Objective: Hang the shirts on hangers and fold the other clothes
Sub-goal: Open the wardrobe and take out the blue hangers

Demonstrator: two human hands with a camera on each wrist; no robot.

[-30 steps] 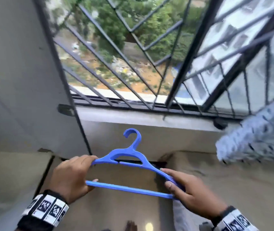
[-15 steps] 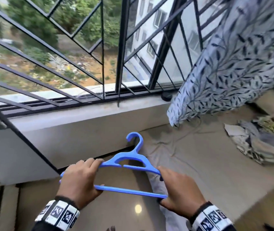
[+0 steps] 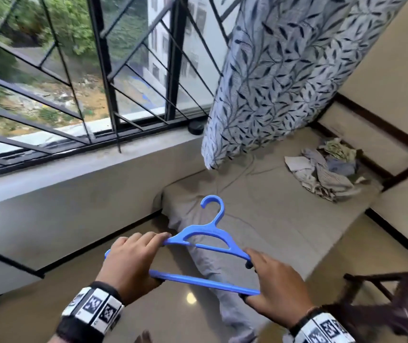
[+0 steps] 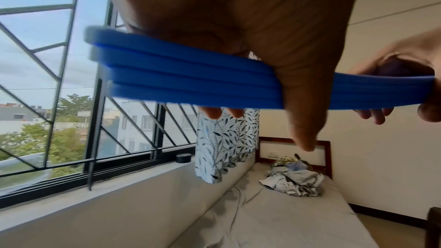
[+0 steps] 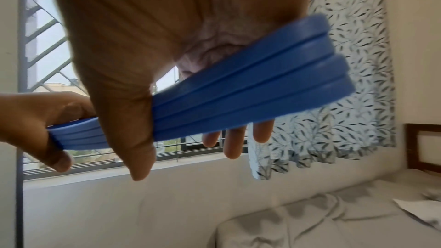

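Note:
I hold a stack of blue plastic hangers (image 3: 205, 243) flat in front of me, hooks pointing away. My left hand (image 3: 133, 263) grips the left end, fingers over the top arm and thumb under the bottom bar. My right hand (image 3: 272, 285) grips the right end the same way. The wrist views show several hangers (image 4: 181, 80) pressed together edge-on, and the same hangers (image 5: 250, 90) seen from the right wrist. A crumpled pile of clothes (image 3: 326, 172) lies at the far end of the bed (image 3: 272, 219), well beyond the hangers.
A barred window (image 3: 103, 78) with a grey sill (image 3: 74, 167) runs along the left. A leaf-patterned curtain (image 3: 284, 70) hangs over the bed's far side. A dark wooden chair (image 3: 391, 300) stands at the lower right. A black round object (image 3: 196, 128) sits on the sill.
My view has swung right, from the window toward the bed, bringing the curtain and the clothes pile into sight. Both hands keep the same grip on the hangers.

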